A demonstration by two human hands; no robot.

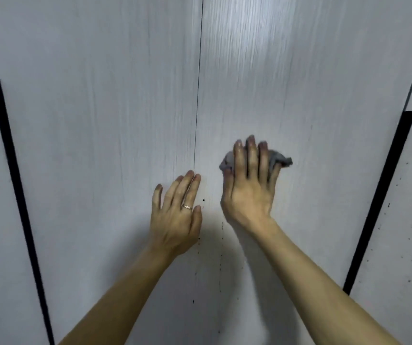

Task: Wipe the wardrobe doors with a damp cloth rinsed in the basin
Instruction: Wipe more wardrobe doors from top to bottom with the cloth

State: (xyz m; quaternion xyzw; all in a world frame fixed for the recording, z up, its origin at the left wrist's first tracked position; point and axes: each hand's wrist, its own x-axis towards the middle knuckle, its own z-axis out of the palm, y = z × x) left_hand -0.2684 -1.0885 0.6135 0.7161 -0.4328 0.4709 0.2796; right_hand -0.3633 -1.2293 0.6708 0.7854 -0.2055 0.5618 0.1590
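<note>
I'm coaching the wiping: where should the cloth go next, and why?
Probably down and slightly left: the right hand presses the grey cloth on the door above dark specks that dot the panel below.

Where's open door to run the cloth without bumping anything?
Above the right hand and cloth, the right door is bare between seam and right handle. The left door is bare up to the left handle. Crowded around the left hand at the seam.
</note>
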